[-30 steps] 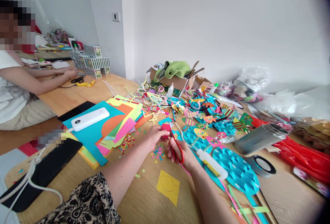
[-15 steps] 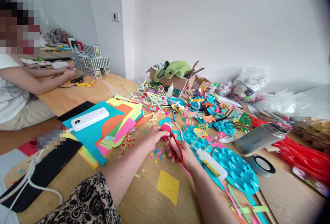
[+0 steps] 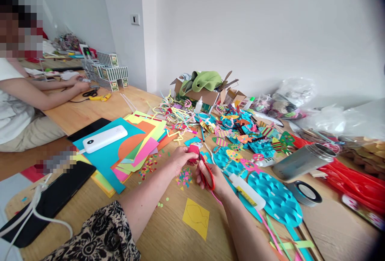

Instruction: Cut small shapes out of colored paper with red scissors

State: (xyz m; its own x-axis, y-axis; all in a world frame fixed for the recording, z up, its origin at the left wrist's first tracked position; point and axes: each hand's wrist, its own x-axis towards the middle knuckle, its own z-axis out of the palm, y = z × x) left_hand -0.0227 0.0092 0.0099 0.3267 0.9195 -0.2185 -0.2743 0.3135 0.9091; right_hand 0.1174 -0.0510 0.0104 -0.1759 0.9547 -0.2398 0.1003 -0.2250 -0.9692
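Note:
My left hand point(image 3: 181, 159) pinches a small piece of red paper point(image 3: 193, 149) over the middle of the table. In my right hand point(image 3: 215, 179) are red-handled scissors point(image 3: 208, 175), their blades up against the red paper. Beneath my hands lies a scatter of tiny coloured paper bits point(image 3: 184, 177). Nearer to me is a yellow paper square point(image 3: 196, 217) with a fish outline drawn on it. To the right of my right hand lies a white glue bottle point(image 3: 248, 191), across blue scalloped paper pieces point(image 3: 275, 197).
Coloured paper sheets point(image 3: 141, 140) with a white power bank point(image 3: 105, 138) lie left. Paper fish point(image 3: 234, 155) and a cardboard box point(image 3: 195, 96) are farther back. A metal flask point(image 3: 303, 160) and its lid point(image 3: 305, 192) are right. Another person's hands point(image 3: 78, 83) work at far left.
My hands, the scissors and the red paper have hardly moved. At the far left, the other person's head has shifted slightly.

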